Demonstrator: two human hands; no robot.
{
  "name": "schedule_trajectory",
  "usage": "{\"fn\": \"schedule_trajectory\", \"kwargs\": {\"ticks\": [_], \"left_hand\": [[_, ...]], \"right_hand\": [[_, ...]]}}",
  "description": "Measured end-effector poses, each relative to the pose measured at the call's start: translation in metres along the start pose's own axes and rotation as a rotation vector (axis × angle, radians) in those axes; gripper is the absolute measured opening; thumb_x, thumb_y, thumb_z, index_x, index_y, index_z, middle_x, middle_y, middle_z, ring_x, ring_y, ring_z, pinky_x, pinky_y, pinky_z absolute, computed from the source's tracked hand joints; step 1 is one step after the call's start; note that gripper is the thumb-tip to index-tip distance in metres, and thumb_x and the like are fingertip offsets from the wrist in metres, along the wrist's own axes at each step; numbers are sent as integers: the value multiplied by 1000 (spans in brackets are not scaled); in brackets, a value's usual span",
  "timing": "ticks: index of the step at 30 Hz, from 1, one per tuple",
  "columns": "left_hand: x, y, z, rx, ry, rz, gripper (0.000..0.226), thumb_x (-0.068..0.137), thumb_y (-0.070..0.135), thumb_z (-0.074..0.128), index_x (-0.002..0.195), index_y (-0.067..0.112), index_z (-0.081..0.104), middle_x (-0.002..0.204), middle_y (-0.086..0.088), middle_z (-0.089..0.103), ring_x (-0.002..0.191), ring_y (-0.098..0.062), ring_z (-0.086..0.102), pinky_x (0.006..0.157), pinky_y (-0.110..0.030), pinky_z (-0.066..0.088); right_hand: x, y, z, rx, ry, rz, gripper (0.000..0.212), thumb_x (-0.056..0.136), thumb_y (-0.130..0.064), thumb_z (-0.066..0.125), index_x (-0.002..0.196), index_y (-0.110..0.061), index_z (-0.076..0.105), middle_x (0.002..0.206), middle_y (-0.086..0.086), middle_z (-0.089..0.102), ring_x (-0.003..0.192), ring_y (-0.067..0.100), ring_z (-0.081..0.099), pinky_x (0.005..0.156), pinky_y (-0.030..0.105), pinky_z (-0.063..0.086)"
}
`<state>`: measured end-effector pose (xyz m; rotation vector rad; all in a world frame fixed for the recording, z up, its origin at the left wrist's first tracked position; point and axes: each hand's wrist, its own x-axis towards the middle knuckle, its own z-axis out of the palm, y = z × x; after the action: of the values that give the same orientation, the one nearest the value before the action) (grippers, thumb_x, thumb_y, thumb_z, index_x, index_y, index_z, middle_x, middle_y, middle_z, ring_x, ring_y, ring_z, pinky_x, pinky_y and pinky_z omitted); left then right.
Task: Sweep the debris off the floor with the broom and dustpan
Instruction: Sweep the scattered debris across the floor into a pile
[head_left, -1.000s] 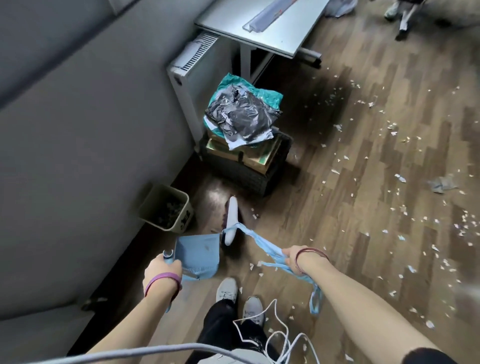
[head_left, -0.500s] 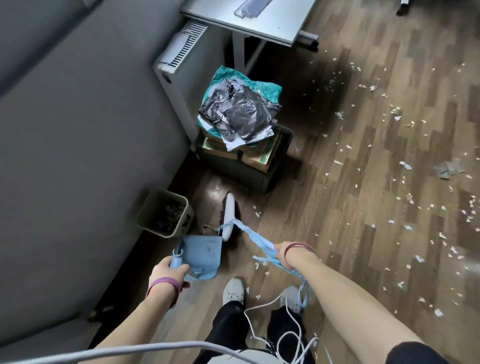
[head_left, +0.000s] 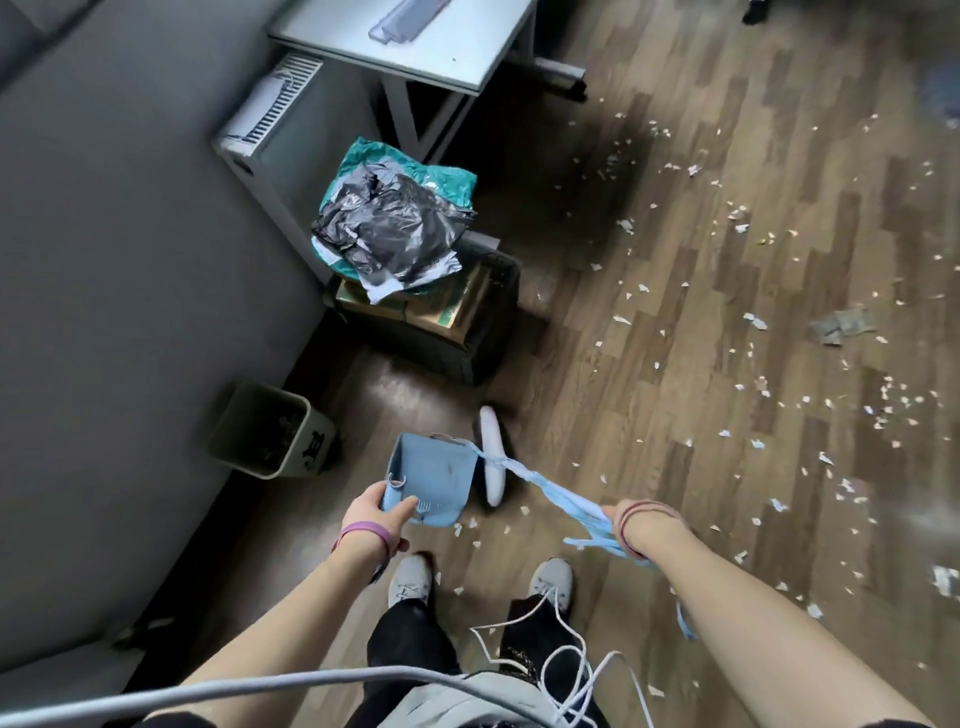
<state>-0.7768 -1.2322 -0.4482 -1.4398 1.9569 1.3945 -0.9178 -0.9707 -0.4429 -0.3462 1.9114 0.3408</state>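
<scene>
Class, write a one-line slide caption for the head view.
Left hand holds blue dustpan; right hand grips blue strap running to the white broom; paper scraps litter the floor.

Both bare forearms extend forward and downward. The left hand (head_left: 375, 512) grips the rim of the light-blue plastic dustpan (head_left: 434, 470). The right hand (head_left: 623, 522) clasps a bundle of light-blue strips (head_left: 561, 493).
</scene>
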Motion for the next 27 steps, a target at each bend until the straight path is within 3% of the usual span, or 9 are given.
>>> {"fn": "schedule_trajectory", "kwargs": {"ticks": [3,5,8,11,15,25,27], "left_hand": [[-13,20,42,33,-16,51,15,89,14,58,104,14,55,84,-7,57,51,-21,51,28,-14,32],[-20,30,64,74,-37,80,11,89,15,57,100,14,54,84,-8,58,49,-22,51,28,-14,32],[-29,36,84,107,-66,110,9,90,18,56,98,14,54,77,-6,57,39,-22,50,31,-16,34],[-39,30,92,118,-82,121,10,90,21,56,98,14,55,72,-5,55,38,-23,49,35,-18,36],[-53,6,78,86,-48,128,13,89,23,58,98,13,56,75,-7,54,43,-25,51,33,-18,37],[-99,-118,-24,-164,149,71,11,88,25,59,97,18,58,72,-5,57,44,-25,55,43,-21,39],[-109,-144,-46,-188,193,55,13,88,23,59,99,18,58,78,-7,60,45,-25,54,42,-21,39]], "right_hand": [[-13,58,15,38,24,106,52,93,-17,44,143,-30,37,142,4,47,124,23,51,102,38,37],[-19,89,27,94,18,187,48,93,-19,41,140,-28,42,141,5,48,125,24,50,97,35,39],[-24,117,49,113,56,296,50,86,-12,53,135,-23,49,136,3,53,122,23,53,81,33,40],[-36,121,65,150,48,355,54,85,-11,56,137,-18,47,141,6,47,126,28,49,93,41,41],[-61,109,75,119,66,287,42,96,-15,41,138,-13,44,143,6,46,129,23,46,111,44,31],[-84,-14,122,-212,92,82,55,82,-9,56,135,-17,46,132,4,55,112,27,59,82,33,48],[-83,-45,135,-268,116,33,55,81,-11,56,135,-21,46,131,5,55,113,28,58,84,35,49]]}}
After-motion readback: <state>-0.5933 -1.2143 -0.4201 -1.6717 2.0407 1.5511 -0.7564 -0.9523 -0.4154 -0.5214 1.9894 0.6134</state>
